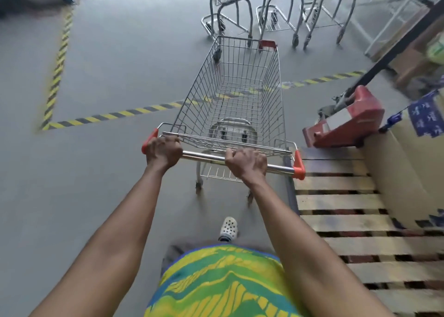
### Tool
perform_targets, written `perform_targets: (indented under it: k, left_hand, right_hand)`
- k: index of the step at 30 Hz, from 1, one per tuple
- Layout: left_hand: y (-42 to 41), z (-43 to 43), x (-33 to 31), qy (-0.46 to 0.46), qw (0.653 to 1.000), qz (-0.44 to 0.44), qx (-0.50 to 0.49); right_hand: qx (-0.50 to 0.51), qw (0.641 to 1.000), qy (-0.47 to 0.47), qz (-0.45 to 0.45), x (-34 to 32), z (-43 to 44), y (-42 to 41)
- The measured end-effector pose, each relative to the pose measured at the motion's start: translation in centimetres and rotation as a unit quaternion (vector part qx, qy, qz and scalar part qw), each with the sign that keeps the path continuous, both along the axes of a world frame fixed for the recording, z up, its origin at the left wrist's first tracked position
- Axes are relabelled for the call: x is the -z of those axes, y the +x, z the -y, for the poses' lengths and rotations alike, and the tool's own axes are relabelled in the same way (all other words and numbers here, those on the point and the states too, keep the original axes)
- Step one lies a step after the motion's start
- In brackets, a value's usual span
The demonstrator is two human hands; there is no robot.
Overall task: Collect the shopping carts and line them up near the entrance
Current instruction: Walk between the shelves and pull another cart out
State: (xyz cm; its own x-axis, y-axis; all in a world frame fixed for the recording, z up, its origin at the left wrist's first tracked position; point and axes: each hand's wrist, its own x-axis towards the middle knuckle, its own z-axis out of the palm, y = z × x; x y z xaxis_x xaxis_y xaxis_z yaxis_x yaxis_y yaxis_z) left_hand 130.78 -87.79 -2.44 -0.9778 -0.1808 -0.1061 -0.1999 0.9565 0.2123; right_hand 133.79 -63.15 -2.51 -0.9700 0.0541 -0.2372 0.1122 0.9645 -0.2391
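An empty wire shopping cart (240,93) with orange corner caps stands right in front of me on the grey floor. My left hand (163,151) grips the left end of its chrome handle bar (204,156). My right hand (247,163) grips the bar right of centre. Straight ahead, three more carts stand side by side: a left cart (228,2), a middle cart (281,4) and a right cart (334,7). Their baskets are cut off by the top of the frame. The front of my cart is close to the left cart's wheels.
A wooden pallet (355,223) lies just right of the cart, with a cardboard box (406,163) on it. A red pallet jack (348,119) stands ahead of the pallet. Yellow-black tape lines (105,116) cross the floor. Open grey floor lies to the left.
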Motion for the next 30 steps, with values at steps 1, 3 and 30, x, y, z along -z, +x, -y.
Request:
perform_targets:
  k: [1, 3, 30]
  left_hand:
    - [-1.5, -0.4, 0.2, 0.006, 1.000, 0.004, -0.007]
    - [-4.1, -1.4, 0.6, 0.001, 1.000, -0.015, -0.007]
    - [-39.7, -6.1, -2.7, 0.030, 0.994, 0.097, 0.030]
  right_hand:
    - [-0.006, 1.000, 0.006, 0.003, 0.0, -0.5, -1.8]
    - [-0.016, 1.000, 0.020, 0.007, -0.3, -1.6, -5.2]
    - [-0.067, 0.995, 0.072, 0.033, -0.9, -4.5, -52.3]
